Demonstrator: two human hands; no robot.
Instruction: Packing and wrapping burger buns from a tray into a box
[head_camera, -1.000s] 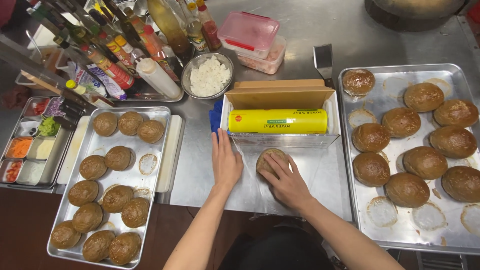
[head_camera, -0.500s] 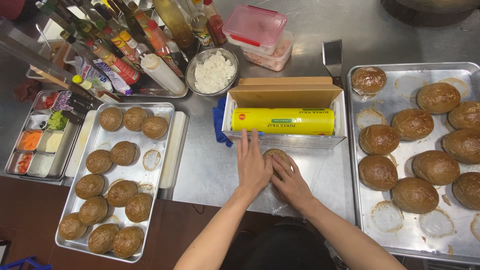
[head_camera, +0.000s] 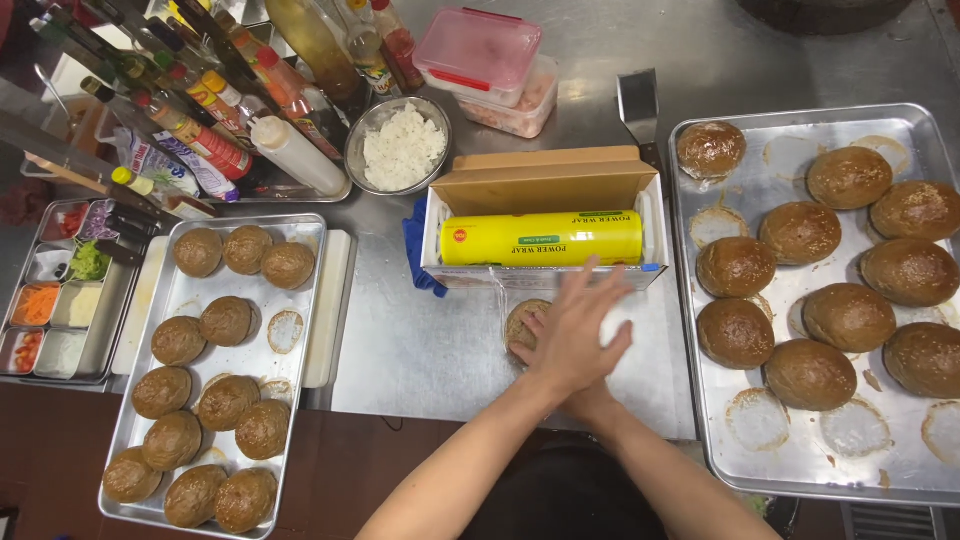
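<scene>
A brown bun (head_camera: 520, 325) lies on clear wrap film on the steel counter, just in front of a cardboard box holding a yellow roll of cling film (head_camera: 540, 238). My left hand (head_camera: 578, 330) reaches across from the left, flat and blurred, fingers spread over the bun's right side and the film. My right hand (head_camera: 592, 400) lies under the left one and is mostly hidden; its fingers cannot be made out.
A tray of several brown buns (head_camera: 300, 225) stands at the left, a larger tray of buns (head_camera: 690, 420) at the right. Behind are a bowl of white crumbles (head_camera: 400, 148), sauce bottles (head_camera: 215, 100), a pink-lidded container (head_camera: 478, 50), a spatula (head_camera: 640, 105) and a garnish tray (head_camera: 50, 290).
My left hand has slid from the bun's left side across and over it to the right, now covering my right hand. The view has also shifted slightly.
</scene>
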